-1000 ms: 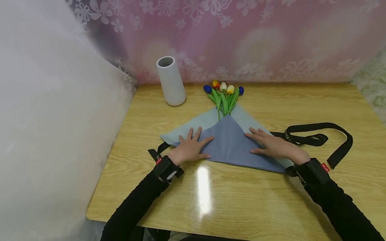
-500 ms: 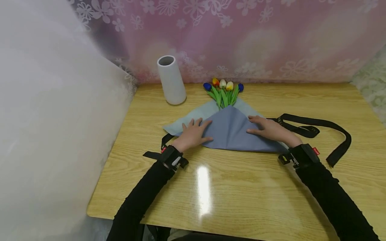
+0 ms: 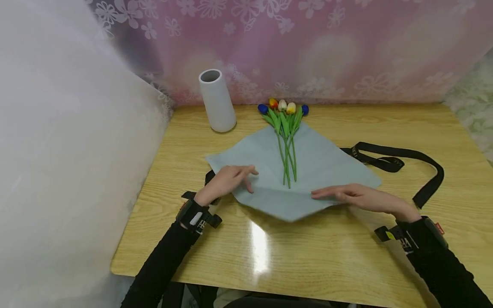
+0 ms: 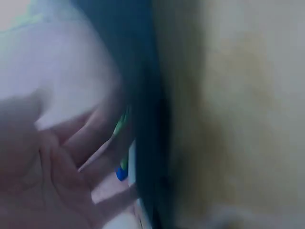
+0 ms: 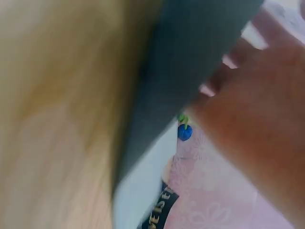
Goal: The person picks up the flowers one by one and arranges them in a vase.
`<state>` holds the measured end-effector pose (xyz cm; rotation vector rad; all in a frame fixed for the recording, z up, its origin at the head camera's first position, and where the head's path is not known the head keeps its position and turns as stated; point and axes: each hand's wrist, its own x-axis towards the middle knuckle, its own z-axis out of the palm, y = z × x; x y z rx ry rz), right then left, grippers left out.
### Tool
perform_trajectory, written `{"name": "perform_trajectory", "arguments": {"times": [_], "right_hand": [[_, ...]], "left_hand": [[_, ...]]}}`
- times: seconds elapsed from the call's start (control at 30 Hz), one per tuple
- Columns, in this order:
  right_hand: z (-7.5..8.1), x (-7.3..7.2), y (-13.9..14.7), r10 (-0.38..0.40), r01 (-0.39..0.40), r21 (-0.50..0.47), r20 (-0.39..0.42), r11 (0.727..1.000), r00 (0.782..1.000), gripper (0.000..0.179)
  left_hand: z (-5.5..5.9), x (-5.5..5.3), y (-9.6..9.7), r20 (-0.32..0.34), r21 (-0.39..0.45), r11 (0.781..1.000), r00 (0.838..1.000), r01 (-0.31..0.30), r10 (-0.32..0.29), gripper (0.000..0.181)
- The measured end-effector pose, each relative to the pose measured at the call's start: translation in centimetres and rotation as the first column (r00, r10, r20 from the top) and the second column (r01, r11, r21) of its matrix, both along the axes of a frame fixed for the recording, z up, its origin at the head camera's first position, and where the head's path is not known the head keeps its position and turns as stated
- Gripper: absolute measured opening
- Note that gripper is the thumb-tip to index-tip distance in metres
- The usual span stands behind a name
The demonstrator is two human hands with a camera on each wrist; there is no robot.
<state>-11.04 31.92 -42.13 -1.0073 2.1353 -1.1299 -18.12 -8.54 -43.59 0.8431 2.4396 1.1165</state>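
A pale blue-grey sheet of wrapping paper (image 3: 250, 149) lies spread on the table, its near corner lifted a little above the wood. Artificial tulips (image 3: 285, 124), with blue, white, yellow and orange-red heads, rest on it, their bare green stems towards me. My left hand (image 3: 229, 182) is over the paper's left edge with fingers loosely bent. At the near right edge, my right hand (image 3: 362, 197) touches the sheet with straight fingers. Both wrist views are blurred; the paper (image 4: 143, 95) cuts across the left one, and a blue tulip head (image 5: 185, 132) shows in the right one.
A white vase (image 3: 218, 105) stands at the back left. Black lettered ribbon (image 3: 400, 151) runs from under the paper and loops to the right; its other end pokes out near my left wrist. A pink floral cloth (image 3: 269, 51) hangs behind the table.
The paper's near flap, folded up over the stems with its bluer side showing, has come down towards me, baring the stems. Both hands have moved towards the near edge.
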Motion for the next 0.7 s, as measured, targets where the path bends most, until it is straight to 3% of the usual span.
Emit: {"name": "perform_trajectory", "arguments": {"times": [0.03,0.1,0.2,0.23,0.33,0.4,0.43,0.53,0.63,0.7], "right_hand": [[-0.2,0.4,-0.1,0.023,-0.023,0.026,-0.006,0.999,1.0,0.04],[-0.3,1.1,-0.3,0.003,0.005,0.121,-0.059,0.993,0.998,0.038],[0.2,0.9,-0.7,-0.103,0.142,0.226,-0.175,0.964,0.979,0.04],[0.4,0.4,-0.9,-0.142,0.201,0.247,-0.239,0.948,0.961,0.042],[0.8,-2.3,-1.2,-0.222,0.362,0.281,-0.426,0.889,0.877,0.055],[0.7,-4.4,-1.1,-0.235,0.428,0.327,-0.492,0.842,0.838,0.069],[0.5,-5.3,-0.9,-0.232,0.442,0.362,-0.496,0.821,0.837,0.076],[-0.2,-7.2,0.2,-0.233,0.43,0.487,-0.413,0.761,0.88,0.092],[-1.2,-7.4,1.5,-0.248,0.392,0.552,-0.319,0.736,0.915,0.099],[-1.7,-6.7,2.1,-0.261,0.384,0.565,-0.289,0.73,0.921,0.1]], "left_hand": [[-0.2,0.3,-0.3,-0.01,-0.054,0.998,0.999,0.037,-0.037,0.045],[-0.4,0.8,-0.6,-0.046,-0.139,0.987,0.995,0.087,-0.094,0.036],[0.0,1.1,-0.6,-0.129,-0.185,0.978,0.985,0.093,-0.118,0.033],[0.2,0.9,-0.4,-0.168,-0.192,0.978,0.979,0.086,-0.119,0.035],[0.8,-0.4,0.4,-0.291,-0.242,0.969,0.948,0.058,-0.13,0.05],[1.1,-1.5,0.9,-0.313,-0.303,0.952,0.939,0.044,-0.143,0.065],[1.1,-2.0,1.1,-0.303,-0.338,0.94,0.941,0.039,-0.148,0.073],[0.8,-3.1,0.8,-0.212,-0.426,0.904,0.969,0.027,-0.129,0.087],[0.0,-3.2,-0.5,-0.13,-0.472,0.881,0.989,0.005,-0.076,0.091],[-0.5,-2.8,-1.5,-0.106,-0.477,0.879,0.993,-0.003,-0.055,0.09]]}}
